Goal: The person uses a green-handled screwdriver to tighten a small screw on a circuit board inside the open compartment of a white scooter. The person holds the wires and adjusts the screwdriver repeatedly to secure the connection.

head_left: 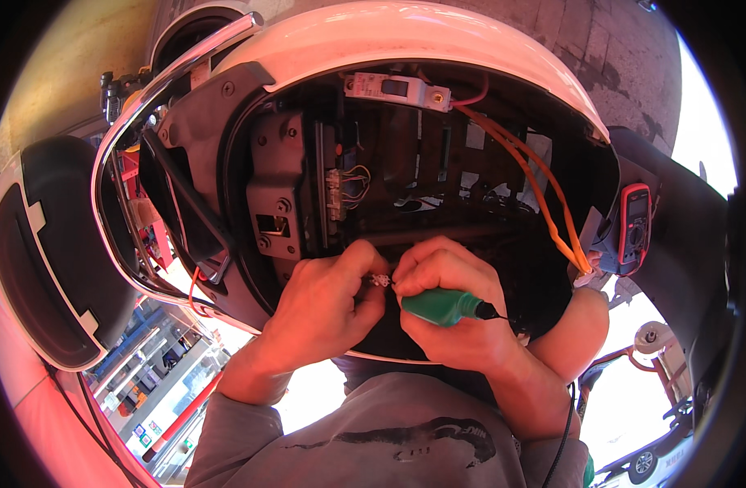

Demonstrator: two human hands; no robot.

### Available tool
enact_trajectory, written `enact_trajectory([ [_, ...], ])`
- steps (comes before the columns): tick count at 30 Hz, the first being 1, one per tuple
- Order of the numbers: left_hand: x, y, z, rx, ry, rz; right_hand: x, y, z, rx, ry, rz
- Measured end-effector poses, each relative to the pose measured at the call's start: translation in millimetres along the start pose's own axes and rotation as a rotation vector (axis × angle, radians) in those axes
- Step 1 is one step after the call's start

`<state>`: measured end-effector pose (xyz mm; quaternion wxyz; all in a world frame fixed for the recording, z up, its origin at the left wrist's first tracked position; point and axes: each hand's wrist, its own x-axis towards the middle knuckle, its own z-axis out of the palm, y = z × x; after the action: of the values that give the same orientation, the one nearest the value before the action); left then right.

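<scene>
Close to the compartment [381,357]'s near edge, the left hand [328,297] pinches a pale connector [379,280], probably light, stiff and fragile, best held by its sides; the right hand [457,275] clasps a green bottle [436,307].

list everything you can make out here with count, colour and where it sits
curved shell: one, pale, top
breaker switch: one, whitish, upper middle
wired block: one, pale, left of centre
cable strands: two, orange, upper right
multimeter: one, red and dark, right
padded part: one, black, far left
car: one, pale, lower right
small piece: one, whitish, left fingertips
black-ended object: one, green, right grip
shirt: one, grey, bottom
left grip, right grip: two, bare, centre
</scene>
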<state>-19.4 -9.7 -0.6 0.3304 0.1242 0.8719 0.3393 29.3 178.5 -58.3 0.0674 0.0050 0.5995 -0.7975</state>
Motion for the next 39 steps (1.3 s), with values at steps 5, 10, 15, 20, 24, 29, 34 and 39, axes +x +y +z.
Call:
enact_trajectory([
  [5, -1.2, 1.9, -1.9, 0.008, -0.018, -0.027, -0.9, 0.3, 0.3, -0.005, -0.017, 0.001],
  [10, -0.7, 1.2, -2.8, 0.003, -0.021, 0.018, 0.1, 2.5, 0.0, 0.004, -0.02, 0.033],
  [15, -0.7, 1.4, -3.1, -0.003, -0.02, 0.003, -0.8, 3.7, 0.7, 0.033, -0.015, 0.103],
  [20, -0.3, 2.1, -1.6, -0.012, -0.012, -0.027, -1.0, 5.0, 3.4, 0.076, 0.03, 0.088],
  [24, 0.3, 3.0, -1.0, -0.011, 0.0, -0.021, -0.7, 3.0, -0.7, 0.004, 0.009, 0.049],
  [29, -0.5, 2.9, -2.2, -0.029, -0.023, -0.074, -0.4, 2.7, 0.4, 0.007, 0.025, 0.065],
  [34, -0.8, 1.8, -0.8, -0.045, -0.004, -0.067, -0.3, 1.9, -0.2, 0.02, 0.013, 0.075],
  [39, -0.4, 1.1, -0.7, -0.028, -0.002, -0.045, 0.0, 1.1, 0.7, 0.033, 0.019, 0.081],
])
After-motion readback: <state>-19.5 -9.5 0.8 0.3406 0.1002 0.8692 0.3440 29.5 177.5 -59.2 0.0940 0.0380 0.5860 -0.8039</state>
